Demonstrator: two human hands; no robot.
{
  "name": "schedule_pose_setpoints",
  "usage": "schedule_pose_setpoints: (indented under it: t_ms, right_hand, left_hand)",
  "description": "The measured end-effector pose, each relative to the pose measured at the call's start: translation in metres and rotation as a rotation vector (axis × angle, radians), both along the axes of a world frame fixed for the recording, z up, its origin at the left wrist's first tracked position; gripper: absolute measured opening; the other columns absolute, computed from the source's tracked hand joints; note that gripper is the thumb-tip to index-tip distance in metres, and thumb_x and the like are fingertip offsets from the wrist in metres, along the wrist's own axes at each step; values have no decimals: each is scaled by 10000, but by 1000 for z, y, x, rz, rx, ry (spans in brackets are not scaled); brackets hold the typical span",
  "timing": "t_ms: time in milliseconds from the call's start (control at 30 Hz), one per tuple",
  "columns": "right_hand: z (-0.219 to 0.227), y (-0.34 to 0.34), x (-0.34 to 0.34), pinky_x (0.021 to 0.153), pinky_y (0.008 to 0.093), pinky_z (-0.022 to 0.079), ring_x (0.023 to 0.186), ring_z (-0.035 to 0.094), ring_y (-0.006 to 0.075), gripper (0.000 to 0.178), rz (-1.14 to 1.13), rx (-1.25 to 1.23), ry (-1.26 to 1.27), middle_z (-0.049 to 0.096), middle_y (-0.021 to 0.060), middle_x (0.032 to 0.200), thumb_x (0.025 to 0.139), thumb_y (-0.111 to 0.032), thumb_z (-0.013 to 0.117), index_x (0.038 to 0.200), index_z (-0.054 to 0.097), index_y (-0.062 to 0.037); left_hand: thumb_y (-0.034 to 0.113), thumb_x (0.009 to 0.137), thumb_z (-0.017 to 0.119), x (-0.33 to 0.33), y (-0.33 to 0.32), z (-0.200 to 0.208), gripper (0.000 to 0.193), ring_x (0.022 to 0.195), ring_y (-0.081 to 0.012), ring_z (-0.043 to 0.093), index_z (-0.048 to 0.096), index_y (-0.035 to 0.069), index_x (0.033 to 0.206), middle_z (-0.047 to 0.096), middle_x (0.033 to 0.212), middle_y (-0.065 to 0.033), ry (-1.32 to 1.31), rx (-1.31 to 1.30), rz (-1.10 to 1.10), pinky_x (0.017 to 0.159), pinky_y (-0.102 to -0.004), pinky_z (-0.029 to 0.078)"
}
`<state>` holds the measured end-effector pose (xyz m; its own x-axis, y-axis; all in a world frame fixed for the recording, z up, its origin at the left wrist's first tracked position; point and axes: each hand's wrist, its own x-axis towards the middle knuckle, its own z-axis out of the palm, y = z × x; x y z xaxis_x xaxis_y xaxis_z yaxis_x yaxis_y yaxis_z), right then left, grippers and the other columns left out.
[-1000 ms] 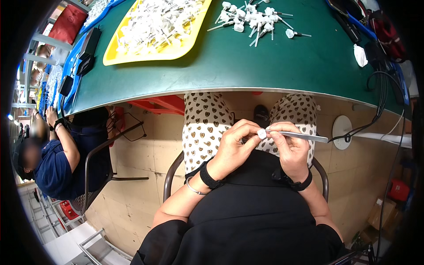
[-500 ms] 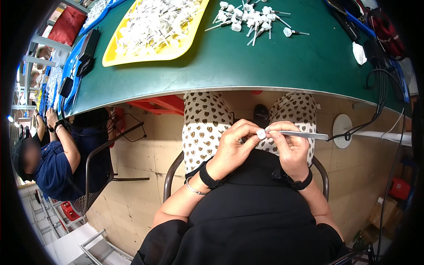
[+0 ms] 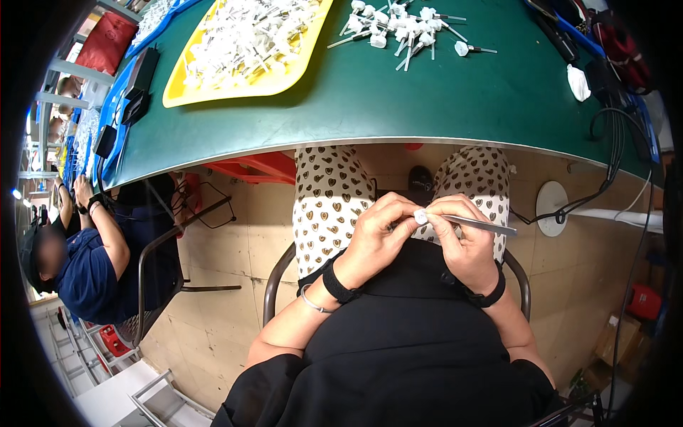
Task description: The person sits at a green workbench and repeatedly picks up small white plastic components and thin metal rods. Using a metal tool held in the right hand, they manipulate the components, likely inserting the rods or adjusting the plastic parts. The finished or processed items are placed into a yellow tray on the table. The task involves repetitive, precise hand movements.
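Above my lap, just off the table's front edge, my left hand [image 3: 382, 229] pinches a small white plastic piece [image 3: 420, 216] between thumb and fingertips. My right hand [image 3: 466, 237] meets it from the other side, closed around a slim, flat grey metal tool [image 3: 487, 225]. The tool's wide end sticks out to the right and tilts slightly toward me. Its working tip is hidden by the fingers at the white piece, so I cannot tell what kind of tool it is.
A yellow tray [image 3: 245, 91] heaped with white pieces with thin stems stands on the green table [image 3: 398, 99]. A loose pile of the same pieces [image 3: 405, 28] lies right of it. Black cables [image 3: 613, 142] hang at the right. A co-worker [image 3: 92, 256] sits at the left.
The tool's outer end has swung down toward me and slightly left. My right-hand fingers have shifted around it. The left hand still holds the white piece in nearly the same place.
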<state>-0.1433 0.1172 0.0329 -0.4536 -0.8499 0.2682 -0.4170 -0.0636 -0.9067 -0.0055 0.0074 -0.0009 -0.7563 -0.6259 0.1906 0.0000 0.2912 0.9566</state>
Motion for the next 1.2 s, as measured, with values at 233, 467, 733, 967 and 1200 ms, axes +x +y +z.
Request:
schedule_pose_setpoints:
  t_ms: [233, 467, 733, 967, 1200]
  right_hand:
    - [-3, 7, 6, 692, 248, 502, 812, 622, 112, 110, -46, -42, -481, 685, 69, 986, 947, 4, 664, 1057, 663, 6]
    - [-3, 1, 5, 718, 304, 513, 820, 637, 189, 93, -44, -35, -184, 691, 95, 951, 911, -21, 705, 1001, 685, -1]
    - [-4, -2, 3, 714, 307, 513, 813, 638, 199, 73, -23, -73, -88, 694, 92, 920, 908, -20, 699, 976, 693, 4]
    - [-6, -1, 4, 703, 301, 513, 810, 637, 191, 68, -41, -57, -153, 693, 97, 927, 918, -13, 686, 981, 690, 10]
    - [-8, 1, 4, 704, 296, 515, 814, 639, 184, 67, -44, -52, -191, 694, 96, 935, 922, -5, 678, 987, 691, 8]
  left_hand:
    - [22, 890, 736, -2, -3, -2, 97, 872, -179, 669, 707, -4, 978, 697, 971, -100, 49, 98, -24, 755, -289, 544]
    - [4, 879, 739, -1, -2, -2, 106, 874, -187, 668, 703, -5, 978, 696, 991, -101, 41, 72, -24, 756, -294, 541]
    - [-33, 865, 723, -2, -2, -1, 117, 840, -197, 670, 705, 1, 976, 686, 958, -96, 54, 16, -16, 723, -301, 545]
    - [6, 867, 751, -1, -2, -2, 109, 861, -192, 675, 703, -5, 964, 698, 972, -104, 39, 42, -9, 749, -297, 550]
    - [13, 875, 749, -1, -1, 0, 103, 861, -187, 676, 704, -4, 965, 697, 977, -110, 37, 58, -12, 749, -294, 553]
